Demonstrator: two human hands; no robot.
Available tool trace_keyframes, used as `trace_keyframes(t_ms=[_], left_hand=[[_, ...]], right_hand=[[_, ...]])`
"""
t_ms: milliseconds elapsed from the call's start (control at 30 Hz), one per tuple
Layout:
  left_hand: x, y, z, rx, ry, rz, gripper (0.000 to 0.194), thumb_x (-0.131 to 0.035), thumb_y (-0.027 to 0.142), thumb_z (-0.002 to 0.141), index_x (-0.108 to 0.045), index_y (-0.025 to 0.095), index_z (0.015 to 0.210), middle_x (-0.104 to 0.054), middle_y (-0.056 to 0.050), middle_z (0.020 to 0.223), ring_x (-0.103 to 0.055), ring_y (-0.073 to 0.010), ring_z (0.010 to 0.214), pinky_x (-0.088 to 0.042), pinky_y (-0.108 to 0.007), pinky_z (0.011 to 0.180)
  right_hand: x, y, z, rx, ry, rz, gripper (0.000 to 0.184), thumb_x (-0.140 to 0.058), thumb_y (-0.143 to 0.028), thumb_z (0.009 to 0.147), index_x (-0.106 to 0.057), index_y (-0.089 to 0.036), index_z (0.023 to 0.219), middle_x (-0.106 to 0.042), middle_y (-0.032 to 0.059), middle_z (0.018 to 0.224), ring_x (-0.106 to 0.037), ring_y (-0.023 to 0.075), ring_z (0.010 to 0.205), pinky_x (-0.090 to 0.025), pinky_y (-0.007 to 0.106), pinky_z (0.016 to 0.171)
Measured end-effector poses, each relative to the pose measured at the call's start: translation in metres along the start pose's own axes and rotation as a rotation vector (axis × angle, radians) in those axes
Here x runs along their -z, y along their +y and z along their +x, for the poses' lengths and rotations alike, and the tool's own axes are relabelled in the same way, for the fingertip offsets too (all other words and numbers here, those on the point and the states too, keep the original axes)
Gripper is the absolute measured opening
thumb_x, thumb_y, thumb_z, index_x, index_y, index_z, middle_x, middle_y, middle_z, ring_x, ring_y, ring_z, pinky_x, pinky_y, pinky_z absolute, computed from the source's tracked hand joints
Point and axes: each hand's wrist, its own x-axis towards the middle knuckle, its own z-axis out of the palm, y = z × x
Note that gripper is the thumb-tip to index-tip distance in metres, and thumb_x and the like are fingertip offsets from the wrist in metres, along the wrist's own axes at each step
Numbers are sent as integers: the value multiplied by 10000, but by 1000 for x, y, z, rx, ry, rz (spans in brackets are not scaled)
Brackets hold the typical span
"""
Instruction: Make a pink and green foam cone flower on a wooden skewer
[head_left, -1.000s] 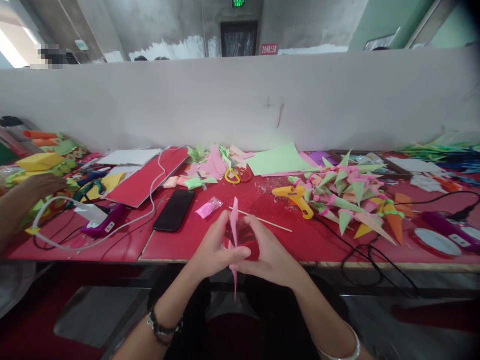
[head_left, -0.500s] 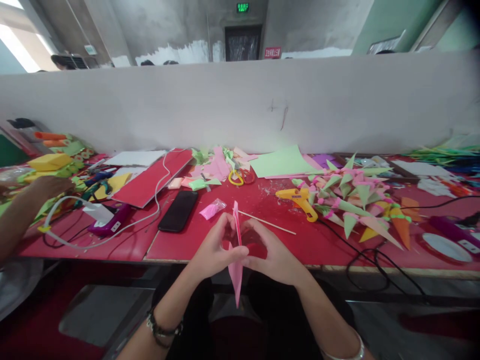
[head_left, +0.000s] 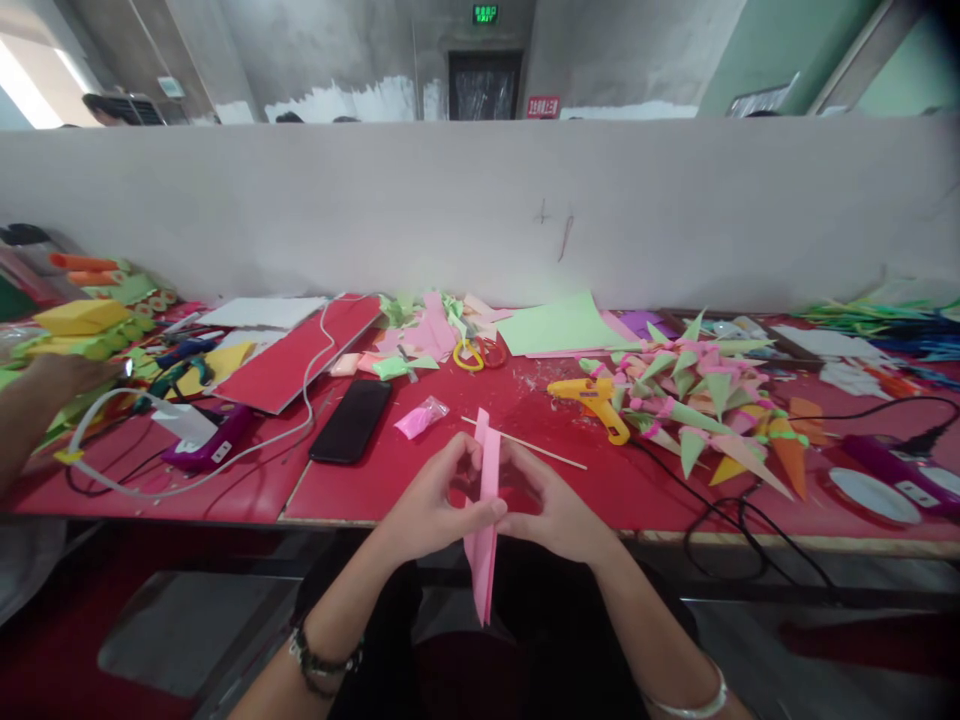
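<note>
A folded strip of pink paper (head_left: 486, 560) stands between my two hands at the table's front edge, its lower end hanging past the edge. My left hand (head_left: 442, 495) pinches it from the left, thumb across its near face. From the right, the curled fingers and thumb of my right hand (head_left: 551, 505) grip the same paper. Behind it on the red table lie a thin wooden stick (head_left: 544, 450) and a small bag of pink material (head_left: 421, 418). A black phone (head_left: 351, 422) lies left of my hands.
A yellow glue gun (head_left: 592, 402) lies to the right, beside a heap of green and pink paper cones (head_left: 697, 390). Scissors (head_left: 469, 353) and paper scraps are at the back. On the left are a power strip (head_left: 210, 440), a white cable and another person's arm (head_left: 45, 400).
The pink paper has turned from nearly edge-on, and its folded layers now show more of their face. Both hands keep hold of it in nearly the same place.
</note>
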Motion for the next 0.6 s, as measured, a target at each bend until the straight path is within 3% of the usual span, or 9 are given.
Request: trace_keyframes(t_ms=[167, 300, 400, 500, 567, 600], left_hand=[[2, -1, -2, 1, 21, -31, 254, -592, 325, 732, -416, 182, 847, -472, -2, 803, -492, -118, 735, -437, -266, 699], [2, -3, -5, -37, 55, 40, 187, -545, 302, 758, -481, 177, 882, -532, -33, 845, -521, -135, 753, -450, -269, 697], [3, -3, -8, -74, 112, 215, 107, -495, 243, 778, -532, 155, 826, -560, -44, 834, -530, -152, 786, -451, -270, 720], [10, -4, -9, -59, 165, 347, 115, -453, 206, 789, -547, 145, 815, -577, -42, 809, -542, -156, 781, -451, -271, 721], [17, -5, -7, -58, 312, 466, 147, -444, 208, 788, -538, 135, 875, -577, -58, 828, -549, -165, 782, -451, -286, 722], [21, -5, -5, -79, 445, 575, 182, -457, 219, 780, -529, 126, 920, -572, -80, 868, -548, -182, 816, -446, -305, 739]], right_hand=[[-1, 4, -1, 7, 9, -12, 444, -615, -218, 715, -459, -225, 1130, -545, 47, 1044, -538, 186, 980, -420, 369, 898], [-4, 7, -1, 31, 141, -76, 348, -494, -167, 761, -466, -217, 1104, -558, 47, 1059, -524, 183, 1002, -416, 353, 887], [-7, 6, 2, -9, 250, -182, 152, -437, -225, 810, -531, -184, 921, -590, 24, 870, -557, 168, 880, -449, 292, 776], [-3, 2, 4, -48, 417, -377, 239, -415, -317, 831, -477, -170, 653, -497, -27, 594, -511, 121, 592, -399, 223, 538], [2, -1, 3, -22, 551, -512, 304, -420, -338, 826, -406, -179, 567, -405, -49, 498, -433, 96, 482, -320, 212, 461], [4, -2, 3, 4, 595, -568, 309, -421, -334, 825, -398, -182, 557, -388, -52, 480, -416, 93, 461, -301, 214, 452]])
